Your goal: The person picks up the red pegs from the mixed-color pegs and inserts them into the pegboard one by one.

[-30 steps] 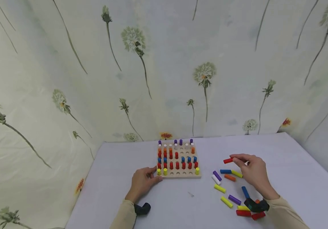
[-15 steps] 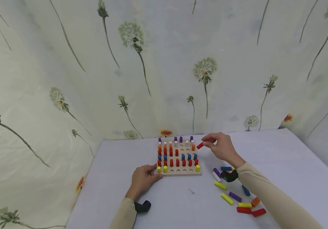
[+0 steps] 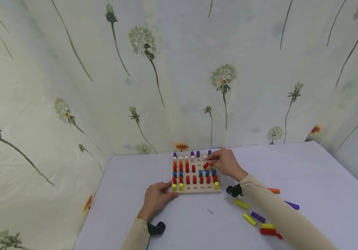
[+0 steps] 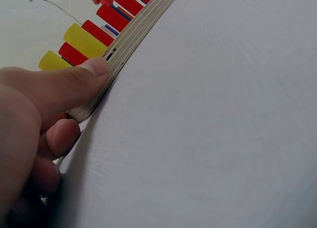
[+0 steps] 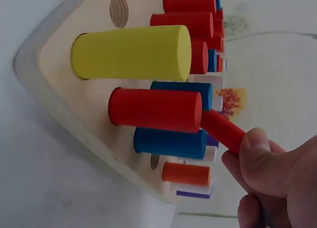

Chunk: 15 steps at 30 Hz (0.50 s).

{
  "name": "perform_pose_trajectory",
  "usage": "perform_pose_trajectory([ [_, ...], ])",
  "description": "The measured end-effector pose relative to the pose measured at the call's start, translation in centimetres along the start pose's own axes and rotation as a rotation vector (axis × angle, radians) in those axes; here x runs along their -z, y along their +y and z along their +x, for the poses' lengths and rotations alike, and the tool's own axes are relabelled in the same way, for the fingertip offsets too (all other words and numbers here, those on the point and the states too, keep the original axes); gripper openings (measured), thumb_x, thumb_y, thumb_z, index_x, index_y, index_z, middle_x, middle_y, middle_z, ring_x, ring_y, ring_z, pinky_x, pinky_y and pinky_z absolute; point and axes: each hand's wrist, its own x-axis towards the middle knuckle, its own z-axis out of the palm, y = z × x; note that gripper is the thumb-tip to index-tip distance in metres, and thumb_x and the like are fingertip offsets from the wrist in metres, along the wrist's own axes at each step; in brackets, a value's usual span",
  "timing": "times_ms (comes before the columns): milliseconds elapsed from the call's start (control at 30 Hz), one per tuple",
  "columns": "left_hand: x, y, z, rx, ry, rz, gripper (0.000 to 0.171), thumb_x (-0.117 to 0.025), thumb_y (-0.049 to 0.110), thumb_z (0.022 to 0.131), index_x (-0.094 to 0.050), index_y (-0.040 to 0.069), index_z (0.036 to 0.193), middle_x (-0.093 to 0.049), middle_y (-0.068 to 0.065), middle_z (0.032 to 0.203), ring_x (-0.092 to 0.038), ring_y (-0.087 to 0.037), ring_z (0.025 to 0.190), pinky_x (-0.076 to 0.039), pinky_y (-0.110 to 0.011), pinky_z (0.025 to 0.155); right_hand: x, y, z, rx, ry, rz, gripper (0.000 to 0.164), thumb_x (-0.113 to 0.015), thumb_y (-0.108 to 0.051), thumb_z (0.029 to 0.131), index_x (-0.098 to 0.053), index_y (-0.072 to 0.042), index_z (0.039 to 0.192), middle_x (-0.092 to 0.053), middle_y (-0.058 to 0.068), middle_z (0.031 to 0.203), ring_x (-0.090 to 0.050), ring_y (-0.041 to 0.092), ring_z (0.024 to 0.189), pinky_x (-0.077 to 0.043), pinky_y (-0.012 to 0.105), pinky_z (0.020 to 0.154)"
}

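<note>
A wooden pegboard [image 3: 199,191] stands on the table, with rows of purple, white, orange, red, blue and yellow pegs upright in its holes; some holes are bare. At its near left corner my left hand [image 3: 157,198] grips the board, thumb [image 4: 81,79] along the front edge and fingers at the side. My right hand [image 3: 227,164] pinches a red peg [image 5: 225,129] between thumb and fingers. That peg is tilted above the right part of the board, behind the standing blue pegs. Whether its lower end touches a hole cannot be told.
Right of the board lie loose pegs, among them a yellow peg [image 3: 241,203], a purple peg [image 3: 258,217], a red peg [image 3: 268,231] and an orange peg [image 3: 273,191]. The right sleeve [image 3: 272,205] covers part of this group. A flower-print cloth [image 3: 179,86] hangs behind the table.
My right hand has carried the red peg leftward from above the loose pegs to over the board's right part. The left hand has stayed on the board's corner.
</note>
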Motion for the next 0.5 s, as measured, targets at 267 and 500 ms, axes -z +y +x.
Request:
perform_pose_trajectory([
  [267, -0.3, -0.4, 0.0, 0.001, 0.001, -0.004, 0.056, -0.088, 0.046, 0.086, -0.076, 0.014, 0.131, -0.059, 0.012, 0.073, -0.046, -0.004, 0.063, -0.034, -0.023, 0.058, -1.2, -0.7, 1.0, 0.052, -0.070, -0.052, 0.008, -0.081, -0.008, 0.094, -0.084, -0.004, 0.099, -0.079, 0.004, 0.090, -0.068, 0.018, 0.082, -0.058, 0.037, 0.078],
  [500, -0.2, -0.3, 0.1, 0.008, -0.001, 0.012, 0.057, -0.088, 0.046, 0.086, -0.076, 0.015, 0.132, -0.058, 0.012, 0.073, -0.046, -0.005, 0.064, -0.034, -0.023, 0.060, -2.0, -0.5, 1.7, 0.076, -0.078, -0.061, 0.006, -0.081, -0.007, 0.093, -0.085, -0.005, 0.097, -0.080, 0.004, 0.092, -0.068, 0.017, 0.083, -0.059, 0.038, 0.079],
])
